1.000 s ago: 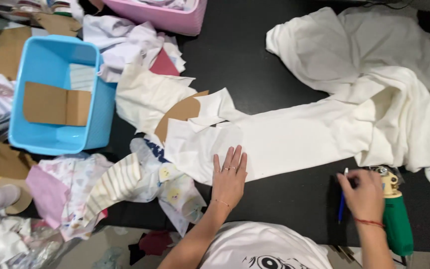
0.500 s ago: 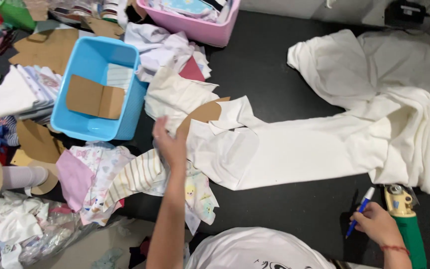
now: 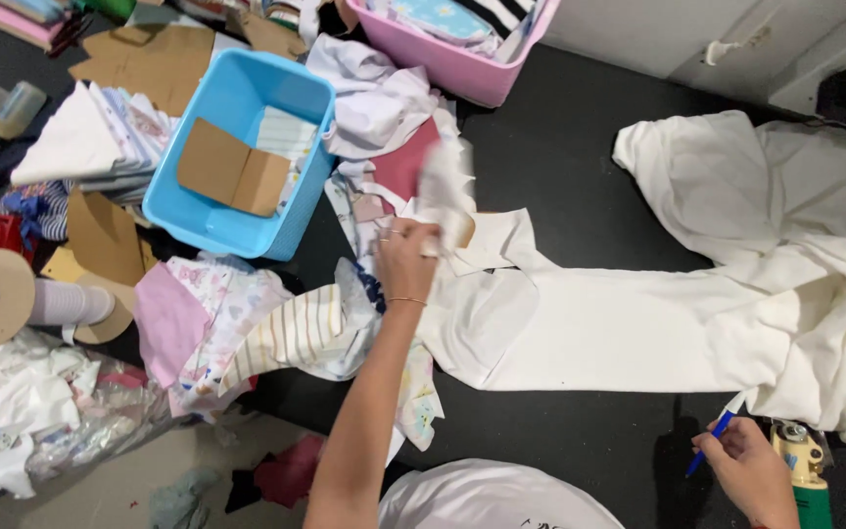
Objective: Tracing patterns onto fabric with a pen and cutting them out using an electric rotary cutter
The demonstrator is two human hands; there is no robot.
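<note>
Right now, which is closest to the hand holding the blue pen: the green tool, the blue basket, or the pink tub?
From the right hand:
1. Green and yellow tool, right beside it at the table's near edge.
2. Pink tub, far up at the table's back.
3. Blue basket, far across to the left.

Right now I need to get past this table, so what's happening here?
A person is sorting fabric on a black table. Their left hand lifts a blurred white scrap of cloth near the blue bin. Their right hand holds a blue pen at the table's near edge, beside a green tool. A long white fabric lies spread between the hands.
</note>
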